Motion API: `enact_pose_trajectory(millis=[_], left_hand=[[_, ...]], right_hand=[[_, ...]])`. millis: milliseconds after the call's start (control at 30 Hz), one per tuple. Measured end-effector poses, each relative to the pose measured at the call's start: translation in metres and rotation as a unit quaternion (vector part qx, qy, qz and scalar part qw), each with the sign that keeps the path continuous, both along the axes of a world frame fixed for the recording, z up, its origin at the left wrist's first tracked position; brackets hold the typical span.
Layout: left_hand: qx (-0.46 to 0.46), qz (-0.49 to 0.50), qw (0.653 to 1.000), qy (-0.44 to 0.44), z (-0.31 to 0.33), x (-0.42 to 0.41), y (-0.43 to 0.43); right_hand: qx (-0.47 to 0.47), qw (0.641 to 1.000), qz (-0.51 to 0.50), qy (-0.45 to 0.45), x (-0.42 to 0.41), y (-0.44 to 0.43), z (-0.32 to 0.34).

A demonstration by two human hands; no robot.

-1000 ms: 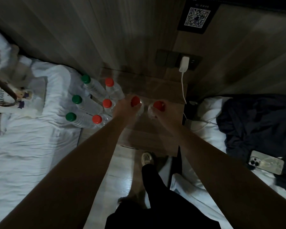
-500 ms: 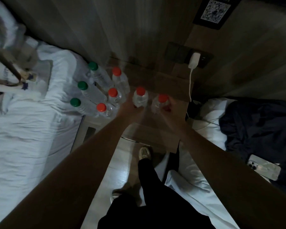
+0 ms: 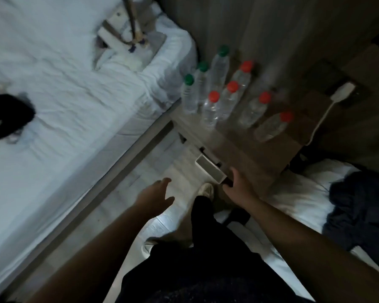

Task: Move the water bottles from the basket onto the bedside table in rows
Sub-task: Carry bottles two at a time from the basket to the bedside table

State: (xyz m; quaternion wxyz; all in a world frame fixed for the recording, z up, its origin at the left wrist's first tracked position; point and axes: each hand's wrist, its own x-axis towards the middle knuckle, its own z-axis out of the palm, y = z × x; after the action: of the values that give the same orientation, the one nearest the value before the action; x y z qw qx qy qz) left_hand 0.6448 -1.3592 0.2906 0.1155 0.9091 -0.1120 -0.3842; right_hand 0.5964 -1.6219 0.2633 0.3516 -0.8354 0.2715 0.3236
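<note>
Head view: eight clear bottles (image 3: 225, 99), three green-capped and five red-capped, stand upright in rows on the bedside table (image 3: 256, 154). My left hand (image 3: 155, 194) and right hand (image 3: 239, 184) hang empty, fingers spread, well short of them. A bag (image 3: 127, 40) lies on the bed (image 3: 64, 95).

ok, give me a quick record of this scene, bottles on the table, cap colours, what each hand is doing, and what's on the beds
bottles on bedside table: eight, upright
green caps: three, row nearest left bed, e.g.
red caps: five, e.g.
left hand: open, empty, over floor
right hand: open, empty, at table's near edge
left bed: basket or bag, blurred
right bed: dark clothing
wall: white charger, plugged in
</note>
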Motion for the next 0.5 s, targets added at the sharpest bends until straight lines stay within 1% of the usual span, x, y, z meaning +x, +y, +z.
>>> enact_pose_trajectory(millis=[67,167,300,400,500], left_hand=[[0.013,0.04,0.999,-0.005,0.001,-0.028,0.039],[0.015,0.11,0.994,-0.008,0.003,-0.07,0.091],[-0.021,0.208,0.977,-0.027,0.013,-0.141,0.164],[-0.056,0.286,0.956,-0.039,0.023,-0.205,0.222],[-0.058,0.367,0.926,-0.069,0.035,-0.264,0.279]], right_hand=[[-0.03,0.995,0.092,0.007,0.0,0.028,0.009],[-0.019,0.99,0.137,0.014,-0.007,0.077,0.014],[-0.006,0.978,0.207,0.003,-0.04,0.157,0.016],[-0.005,0.973,0.232,-0.003,-0.074,0.232,0.021],[-0.012,0.956,0.293,-0.004,-0.103,0.307,0.024]])
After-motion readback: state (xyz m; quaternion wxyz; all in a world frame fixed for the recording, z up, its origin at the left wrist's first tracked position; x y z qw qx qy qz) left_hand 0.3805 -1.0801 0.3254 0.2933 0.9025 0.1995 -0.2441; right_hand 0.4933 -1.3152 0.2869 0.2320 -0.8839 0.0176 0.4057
